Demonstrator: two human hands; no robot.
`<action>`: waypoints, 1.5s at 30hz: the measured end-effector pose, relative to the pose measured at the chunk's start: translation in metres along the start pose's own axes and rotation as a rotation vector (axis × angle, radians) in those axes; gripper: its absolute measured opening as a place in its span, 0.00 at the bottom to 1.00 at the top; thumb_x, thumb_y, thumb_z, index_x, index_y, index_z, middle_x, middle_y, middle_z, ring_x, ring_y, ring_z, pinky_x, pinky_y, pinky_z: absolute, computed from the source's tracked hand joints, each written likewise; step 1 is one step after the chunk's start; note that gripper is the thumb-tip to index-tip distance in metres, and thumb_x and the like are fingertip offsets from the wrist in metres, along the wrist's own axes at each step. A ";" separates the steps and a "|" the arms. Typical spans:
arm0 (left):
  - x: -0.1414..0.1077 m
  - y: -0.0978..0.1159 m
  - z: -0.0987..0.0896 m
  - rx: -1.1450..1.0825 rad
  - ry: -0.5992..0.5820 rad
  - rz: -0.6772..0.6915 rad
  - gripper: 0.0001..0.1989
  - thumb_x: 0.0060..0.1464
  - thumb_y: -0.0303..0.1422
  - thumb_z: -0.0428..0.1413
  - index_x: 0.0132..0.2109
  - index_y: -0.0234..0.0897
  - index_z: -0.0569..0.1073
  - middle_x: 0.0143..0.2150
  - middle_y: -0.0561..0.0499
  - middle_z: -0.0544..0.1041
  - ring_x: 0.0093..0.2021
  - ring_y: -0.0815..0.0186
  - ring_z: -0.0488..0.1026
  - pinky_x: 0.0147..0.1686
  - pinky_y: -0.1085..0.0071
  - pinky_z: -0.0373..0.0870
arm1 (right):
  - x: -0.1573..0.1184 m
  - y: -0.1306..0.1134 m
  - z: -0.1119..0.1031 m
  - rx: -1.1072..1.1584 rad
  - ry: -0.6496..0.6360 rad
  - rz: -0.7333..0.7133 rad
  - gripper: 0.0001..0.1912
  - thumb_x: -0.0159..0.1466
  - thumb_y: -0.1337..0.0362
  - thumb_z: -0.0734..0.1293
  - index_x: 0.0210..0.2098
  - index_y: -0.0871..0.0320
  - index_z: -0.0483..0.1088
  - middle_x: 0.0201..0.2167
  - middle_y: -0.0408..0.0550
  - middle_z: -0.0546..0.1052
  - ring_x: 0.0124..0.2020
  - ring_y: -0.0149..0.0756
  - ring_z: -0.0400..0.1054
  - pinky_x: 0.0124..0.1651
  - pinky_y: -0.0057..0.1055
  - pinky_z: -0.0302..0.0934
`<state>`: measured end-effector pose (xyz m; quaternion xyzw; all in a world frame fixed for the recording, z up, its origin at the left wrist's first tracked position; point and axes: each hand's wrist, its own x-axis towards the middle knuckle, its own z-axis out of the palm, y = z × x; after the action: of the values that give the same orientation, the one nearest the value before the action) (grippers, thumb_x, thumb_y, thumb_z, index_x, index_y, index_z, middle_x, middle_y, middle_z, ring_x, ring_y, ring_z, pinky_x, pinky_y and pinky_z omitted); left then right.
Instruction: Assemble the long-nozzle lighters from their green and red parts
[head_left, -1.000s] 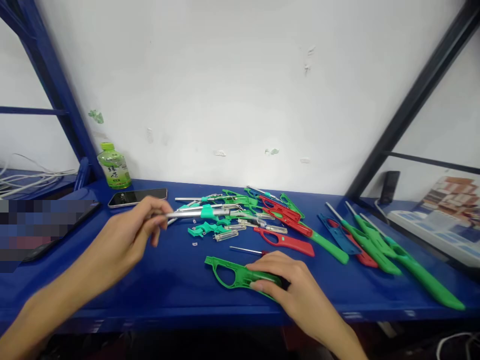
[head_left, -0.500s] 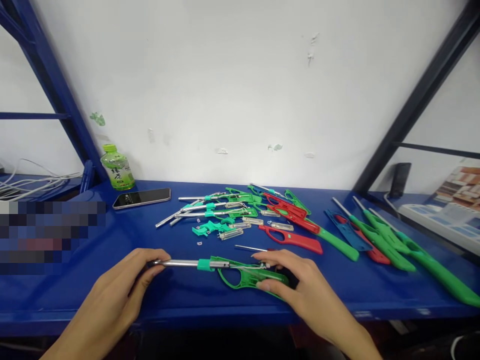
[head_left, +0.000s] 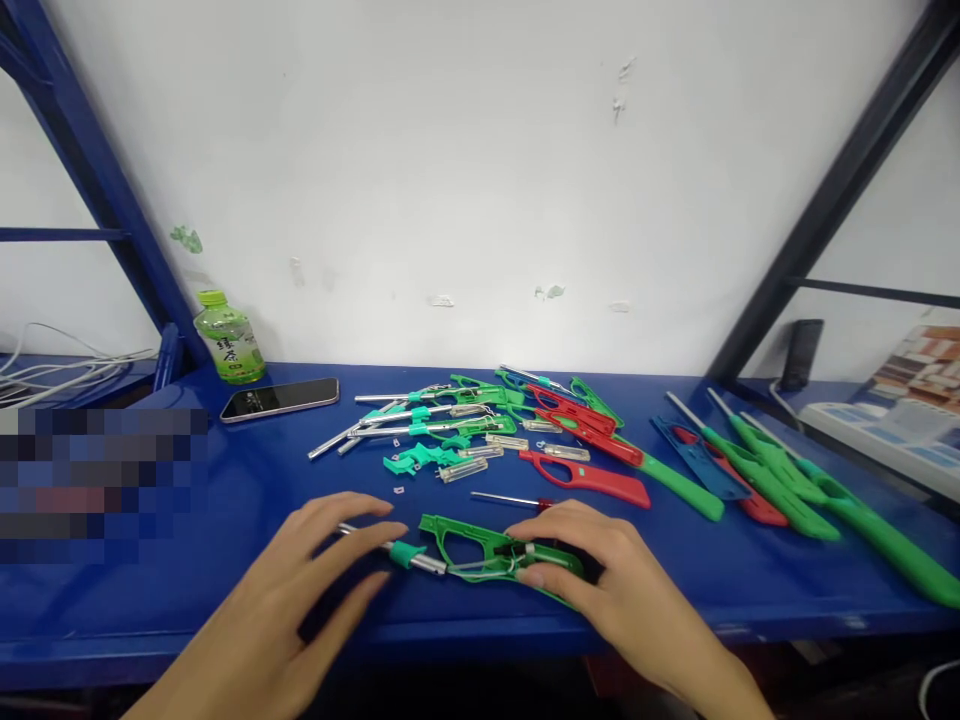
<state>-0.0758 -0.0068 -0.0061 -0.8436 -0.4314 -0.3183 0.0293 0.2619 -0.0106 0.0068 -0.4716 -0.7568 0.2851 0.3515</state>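
With thumb and fingers pinched, my right hand holds a green lighter shell half low over the front of the table. Its inner side faces up, and thin wires and a clear fuel tank show near my fingertips. My left hand has its fingers spread around a metal lighter tube, which has a teal trigger piece on it. The tube slants beside the shell, joined to it by wires. Just behind my right hand lies a thin screwdriver.
Behind my hands are loose metal tubes, teal pieces, clear tanks and a red shell half. Green long lighters lie at the right. A phone and a green bottle are at the back left.
My left hand has let go of the tube end and moved right, its fingers spreading. The tube has come out of line with the shell and tilted toward me.
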 end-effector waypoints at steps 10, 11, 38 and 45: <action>0.019 0.009 0.006 -0.167 -0.051 -0.005 0.13 0.76 0.41 0.53 0.53 0.51 0.82 0.49 0.52 0.81 0.46 0.64 0.81 0.48 0.74 0.78 | 0.001 0.000 -0.001 -0.011 -0.013 -0.025 0.10 0.70 0.58 0.77 0.51 0.43 0.85 0.46 0.43 0.87 0.49 0.43 0.79 0.55 0.35 0.71; 0.017 0.008 0.006 -0.178 -0.045 -0.020 0.13 0.76 0.42 0.53 0.53 0.51 0.82 0.49 0.51 0.81 0.46 0.64 0.81 0.47 0.74 0.78 | 0.001 0.000 -0.001 -0.012 -0.025 -0.032 0.10 0.70 0.57 0.77 0.51 0.43 0.85 0.46 0.43 0.87 0.49 0.43 0.80 0.56 0.36 0.71; 0.017 0.000 0.007 -0.106 0.034 -0.022 0.16 0.76 0.42 0.52 0.49 0.55 0.85 0.46 0.54 0.83 0.40 0.66 0.82 0.37 0.76 0.77 | 0.000 -0.001 0.000 0.015 -0.049 -0.069 0.09 0.70 0.53 0.76 0.48 0.44 0.85 0.43 0.41 0.88 0.45 0.41 0.80 0.57 0.34 0.71; 0.014 -0.009 0.007 -0.065 -0.002 0.008 0.13 0.74 0.41 0.54 0.50 0.56 0.85 0.48 0.54 0.83 0.43 0.65 0.83 0.42 0.76 0.79 | 0.001 -0.003 0.000 -0.029 -0.036 -0.050 0.10 0.69 0.55 0.78 0.50 0.43 0.85 0.43 0.41 0.88 0.47 0.42 0.80 0.55 0.34 0.70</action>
<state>-0.0731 0.0108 -0.0059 -0.8461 -0.4175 -0.3312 0.0026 0.2607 -0.0110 0.0091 -0.4523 -0.7786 0.2738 0.3379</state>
